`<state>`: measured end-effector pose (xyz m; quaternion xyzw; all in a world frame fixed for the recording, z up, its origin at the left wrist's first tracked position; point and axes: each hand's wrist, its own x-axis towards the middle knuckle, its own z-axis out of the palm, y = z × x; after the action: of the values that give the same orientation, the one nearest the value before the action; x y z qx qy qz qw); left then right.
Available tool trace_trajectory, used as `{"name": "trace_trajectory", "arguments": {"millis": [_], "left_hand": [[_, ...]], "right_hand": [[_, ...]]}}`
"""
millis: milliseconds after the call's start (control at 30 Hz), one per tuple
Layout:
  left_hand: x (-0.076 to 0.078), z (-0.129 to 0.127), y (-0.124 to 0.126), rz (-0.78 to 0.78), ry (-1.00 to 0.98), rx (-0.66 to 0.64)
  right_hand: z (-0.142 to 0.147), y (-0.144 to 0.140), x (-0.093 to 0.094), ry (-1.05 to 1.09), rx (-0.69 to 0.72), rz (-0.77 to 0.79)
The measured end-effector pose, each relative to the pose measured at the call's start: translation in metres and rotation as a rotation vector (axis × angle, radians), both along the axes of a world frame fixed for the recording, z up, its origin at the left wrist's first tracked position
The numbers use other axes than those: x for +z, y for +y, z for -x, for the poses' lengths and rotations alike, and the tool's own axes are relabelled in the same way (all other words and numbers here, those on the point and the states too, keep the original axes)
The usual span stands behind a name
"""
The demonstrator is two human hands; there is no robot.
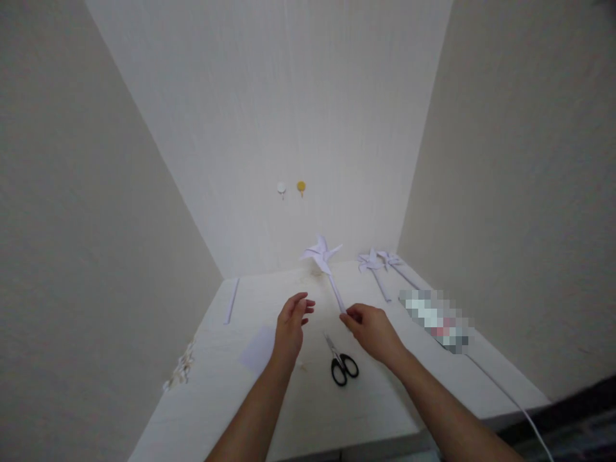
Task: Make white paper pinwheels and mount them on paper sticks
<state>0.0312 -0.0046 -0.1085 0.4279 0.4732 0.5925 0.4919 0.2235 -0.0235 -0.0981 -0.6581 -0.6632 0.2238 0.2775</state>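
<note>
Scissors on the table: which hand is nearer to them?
Right, narrowly. The right hand sits just up and right of the scissors, pinching the paper pinwheel by its stick; the left hand hovers open, farther to their left.

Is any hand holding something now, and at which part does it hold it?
The right hand pinches the paper pinwheel at the lower end of its stick, wheel raised. The left hand is open and holds nothing.
</note>
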Motion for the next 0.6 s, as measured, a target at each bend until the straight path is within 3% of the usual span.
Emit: {"name": "trace_trajectory", "arguments": {"millis": [167,367,533,600], "left_hand": [[-0.011,0.033,-0.021,-0.039,0.155,0.059],[-0.029,0.106,-0.048,0.017,0.382,0.192],[-0.045,0.163,-0.072,0.084,0.488,0.358],[-0.048,0.177,-0.079,0.034,0.576,0.408]], "right_hand": [[-0.063,0.038,-0.014,-0.167,-0.213,0.148],[-0.125,0.074,-0.017,-0.272,-0.391,0.282],[-0.164,0.094,-0.013,-0.317,-0.469,0.346],[-0.175,0.1,-0.014,-0.328,-0.484,0.374]]}}
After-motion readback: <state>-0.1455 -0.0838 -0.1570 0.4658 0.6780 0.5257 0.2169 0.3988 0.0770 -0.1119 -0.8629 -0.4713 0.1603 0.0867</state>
